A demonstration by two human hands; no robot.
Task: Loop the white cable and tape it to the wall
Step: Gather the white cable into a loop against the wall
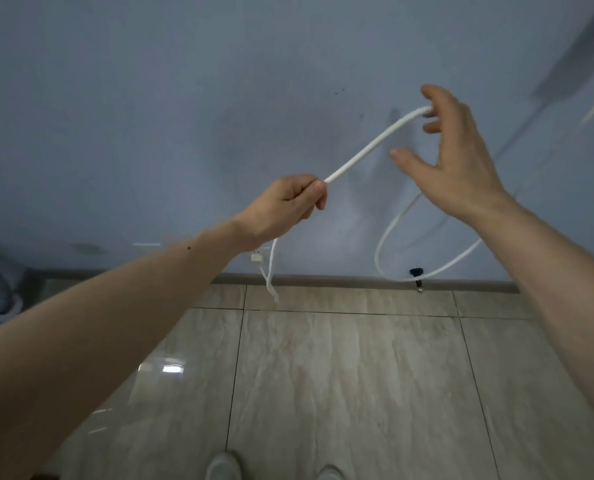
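White cable taut between hands (loop sagging).

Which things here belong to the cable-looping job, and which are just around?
Job:
cable, stretched between both hands, looping down on the right
left hand, gripping it
right hand, cable at its fingertips
wall

Just around:
plug low on the wall
black fitting at the skirting
floor tiles
shoes
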